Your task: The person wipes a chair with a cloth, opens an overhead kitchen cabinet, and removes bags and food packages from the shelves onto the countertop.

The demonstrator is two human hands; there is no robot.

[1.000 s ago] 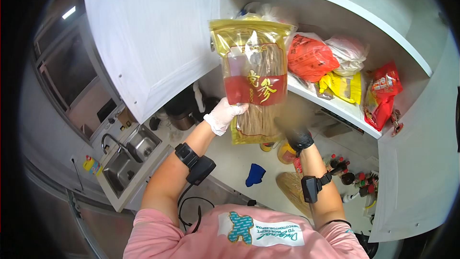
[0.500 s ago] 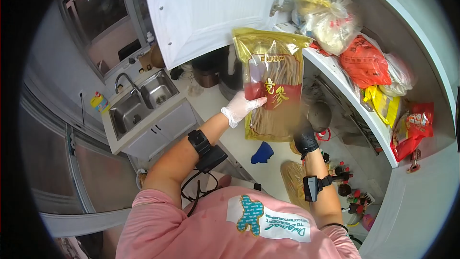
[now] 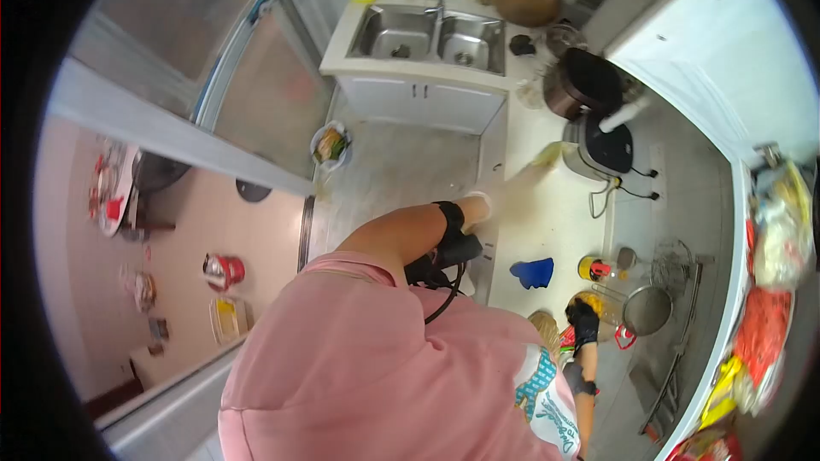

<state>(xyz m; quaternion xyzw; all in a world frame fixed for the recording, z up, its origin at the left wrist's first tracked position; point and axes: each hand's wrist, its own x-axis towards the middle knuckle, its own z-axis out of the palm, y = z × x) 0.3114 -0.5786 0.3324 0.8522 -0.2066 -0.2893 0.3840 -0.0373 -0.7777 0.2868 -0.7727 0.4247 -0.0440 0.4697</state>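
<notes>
My left hand (image 3: 477,207), in a thin white glove, reaches over the counter's edge beside a strongly blurred yellow-brown package of dried roots (image 3: 531,172). The package is seen nearly edge-on and appears gripped in this hand, though its fingers are smeared. The package's far end is close to a black-topped cooker (image 3: 603,147). My right hand (image 3: 583,326), in a black glove, is low over the counter, next to a yellow-orange round item (image 3: 590,300). Its fingers point downward, and their grip is not clear. A blue cloth-like piece (image 3: 533,273) lies between the hands.
A double sink (image 3: 427,37) is at the back. A wall cabinet shelf with a red bag (image 3: 761,326) curves along the right. A strainer (image 3: 647,311) and a yellow-and-red container (image 3: 591,269) are near the wall. A bin (image 3: 330,145) stands on the floor.
My view has swung left and down toward the sink and floor. My left hand has carried the package away from the open cabinet, low over the counter. My right hand is apart from the package.
</notes>
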